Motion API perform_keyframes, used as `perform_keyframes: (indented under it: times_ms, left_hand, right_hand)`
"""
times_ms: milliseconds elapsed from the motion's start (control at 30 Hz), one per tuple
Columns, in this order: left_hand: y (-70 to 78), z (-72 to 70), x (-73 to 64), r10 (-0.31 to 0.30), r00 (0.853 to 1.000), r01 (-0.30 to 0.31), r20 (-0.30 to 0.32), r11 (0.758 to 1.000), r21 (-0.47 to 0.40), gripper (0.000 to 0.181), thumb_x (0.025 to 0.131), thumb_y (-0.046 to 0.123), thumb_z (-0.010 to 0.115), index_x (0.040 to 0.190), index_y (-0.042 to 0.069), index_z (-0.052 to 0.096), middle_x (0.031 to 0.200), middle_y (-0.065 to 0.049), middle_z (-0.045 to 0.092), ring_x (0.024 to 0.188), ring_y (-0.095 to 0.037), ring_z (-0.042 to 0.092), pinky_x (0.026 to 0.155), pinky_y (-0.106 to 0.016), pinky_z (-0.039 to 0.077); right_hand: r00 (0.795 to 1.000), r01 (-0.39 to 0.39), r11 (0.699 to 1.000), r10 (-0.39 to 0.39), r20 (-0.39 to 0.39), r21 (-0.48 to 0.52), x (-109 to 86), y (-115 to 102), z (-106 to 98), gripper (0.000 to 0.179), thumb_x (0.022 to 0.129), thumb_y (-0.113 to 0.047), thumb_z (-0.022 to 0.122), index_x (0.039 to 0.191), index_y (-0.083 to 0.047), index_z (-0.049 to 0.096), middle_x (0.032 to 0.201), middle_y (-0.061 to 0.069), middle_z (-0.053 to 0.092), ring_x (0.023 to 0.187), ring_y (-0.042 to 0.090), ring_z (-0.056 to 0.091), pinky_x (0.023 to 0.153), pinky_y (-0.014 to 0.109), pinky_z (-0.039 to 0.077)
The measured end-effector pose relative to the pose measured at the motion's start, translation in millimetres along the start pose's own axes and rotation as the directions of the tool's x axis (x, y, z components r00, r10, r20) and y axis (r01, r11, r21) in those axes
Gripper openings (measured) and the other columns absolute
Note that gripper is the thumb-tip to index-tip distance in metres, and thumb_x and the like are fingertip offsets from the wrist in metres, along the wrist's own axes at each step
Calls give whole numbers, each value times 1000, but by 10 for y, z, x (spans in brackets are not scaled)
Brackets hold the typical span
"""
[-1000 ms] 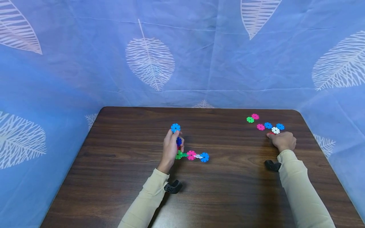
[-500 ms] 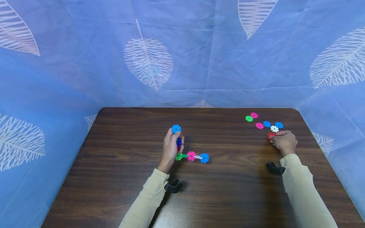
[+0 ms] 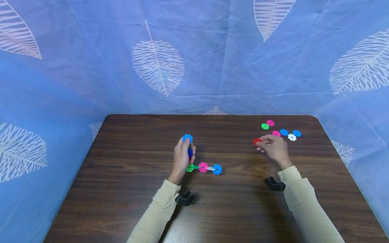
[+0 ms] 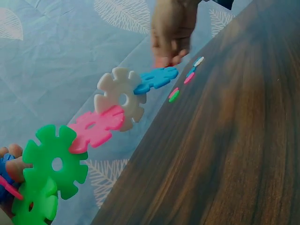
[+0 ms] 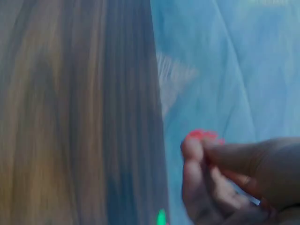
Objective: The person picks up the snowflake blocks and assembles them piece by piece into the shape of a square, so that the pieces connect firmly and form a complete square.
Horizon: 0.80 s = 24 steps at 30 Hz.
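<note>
Red notched disc [image 3: 256, 141] pinched at its rim in the right hand [image 3: 274, 147], held over the tabletop [image 3: 237, 206].
Thumb and fingertips close on only one edge, probably so most slots stay free; the left hand [image 3: 181, 158] curls round one arm of the linked disc chain [image 3: 203, 167], thumb against its light-blue end disc [image 3: 187, 138], likely to steady it, since the slotted joints look able to flex. Loose discs [image 3: 284, 132] lie just beyond the right hand.

Left hand [image 3: 181, 156] curled in a grip, thumb pointing forward; right hand [image 3: 276, 148] with thumb and fingers [image 5: 192, 180] pinched together; sleeved forearms [image 3: 310, 206] well apart.
</note>
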<state>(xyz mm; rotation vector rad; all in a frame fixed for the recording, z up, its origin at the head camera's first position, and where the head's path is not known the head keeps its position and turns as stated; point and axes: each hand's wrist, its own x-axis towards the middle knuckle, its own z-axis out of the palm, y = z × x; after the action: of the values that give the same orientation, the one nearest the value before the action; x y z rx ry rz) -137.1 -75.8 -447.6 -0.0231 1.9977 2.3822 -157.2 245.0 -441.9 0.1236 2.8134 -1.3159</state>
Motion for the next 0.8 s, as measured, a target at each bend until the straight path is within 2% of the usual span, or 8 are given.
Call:
perform_keyframes:
  times_ms: [167, 300, 400, 533, 700, 800]
  left_hand:
    - [-29, 19, -14, 11, 999, -11, -41, 1000, 3, 27, 103, 20, 32, 85, 4, 44, 69, -4, 45, 39, -8, 32, 36, -17, 28]
    - [-36, 21, -24, 4, 1000, -4, -25, 1000, -5, 26, 103, 18, 31, 84, 4, 43, 70, -4, 43, 39, -7, 29, 36, -16, 25]
    - [-31, 30, -24, -3, 1000, 3, 10, 1000, -1, 27, 104, 18, 30, 84, 4, 42, 69, -4, 42, 38, -7, 30, 36, -17, 25]
    - [34, 57, -60, 3, 999, -5, 40, 999, 47, 28, 104, 16, 29, 85, 0, 41, 69, -7, 42, 37, -7, 31, 36, -17, 26]
    - [222, 131, -167, 8, 1000, -9, 14, 992, 125, 28, 104, 13, 29, 84, -1, 43, 67, -6, 43, 40, -6, 33, 38, -15, 28]
    - [282, 167, -202, 17, 1000, -18, 7, 986, 163, 28, 103, 11, 30, 84, -3, 44, 66, -5, 43, 41, -5, 34, 39, -15, 29]
  right_hand:
    - [987, 153, 987, -155, 36, 51, -46, -312, 276, 25, 92, -15, 63, 107, 5, 63, 93, 22, 71, 81, 30, 72, 69, 35, 59]
    - [970, 230, 966, -238, 55, 121, -95, -560, 460, 20, 91, -12, 63, 104, 2, 64, 89, 18, 73, 84, 33, 71, 73, 38, 58]
    - [954, 283, 947, -294, 58, 150, -130, -718, 569, 17, 90, -11, 64, 102, 1, 66, 87, 15, 74, 83, 31, 72, 72, 34, 58]
    - [933, 348, 923, -358, 39, 162, -175, -885, 706, 13, 87, -10, 67, 98, -3, 68, 84, 12, 74, 78, 25, 72, 69, 29, 58]
    - [898, 432, 884, -440, 9, 178, -212, -1027, 855, 8, 85, -11, 70, 91, -6, 72, 84, 9, 74, 74, 20, 72, 64, 24, 58]
    - [871, 489, 861, -492, -17, 138, -220, -1074, 922, 6, 83, -12, 72, 88, -8, 73, 83, 6, 73, 72, 14, 71, 60, 20, 56]
